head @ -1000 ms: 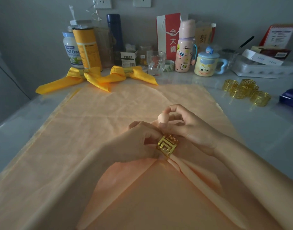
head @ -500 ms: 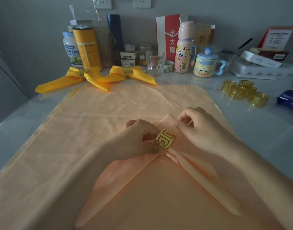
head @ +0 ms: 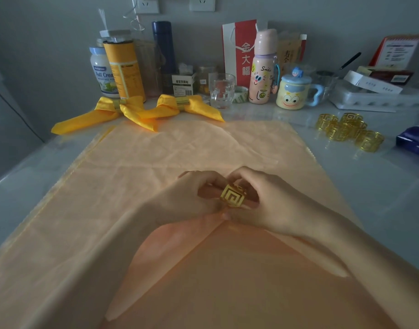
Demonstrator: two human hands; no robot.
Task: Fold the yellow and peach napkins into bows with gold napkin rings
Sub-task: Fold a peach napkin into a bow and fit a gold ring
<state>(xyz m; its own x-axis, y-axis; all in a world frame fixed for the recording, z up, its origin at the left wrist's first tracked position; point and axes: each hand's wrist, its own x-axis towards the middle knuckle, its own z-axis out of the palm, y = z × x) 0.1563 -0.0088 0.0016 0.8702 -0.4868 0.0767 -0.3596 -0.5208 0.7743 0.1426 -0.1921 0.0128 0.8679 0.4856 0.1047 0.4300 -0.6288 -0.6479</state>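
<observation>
1. softness rules the peach napkin (head: 161, 262): the cloth looks thin, limp and probably slippery, so i judge it will slide through the band unless it is pinched on the gathered folds just beside it, not on the loose tails.
2. gold napkin ring (head: 232, 198) looks light, stiff and openwork; better held by its sides, gently. it sits on the napkin's gathered middle, between the hands, above the flat peach sheets (head: 156, 162) spread on the table (head: 381, 186).
3. left hand (head: 187, 198): fingers curled, pinching the gathered cloth against the ring's left side.
4. right hand (head: 275, 205): fingers curled over the ring's top and right side; the hands are close together, nearly touching.
5. two yellow bows (head: 104, 110) lie finished at the far edge; spare rings (head: 346, 131) are well apart.
</observation>
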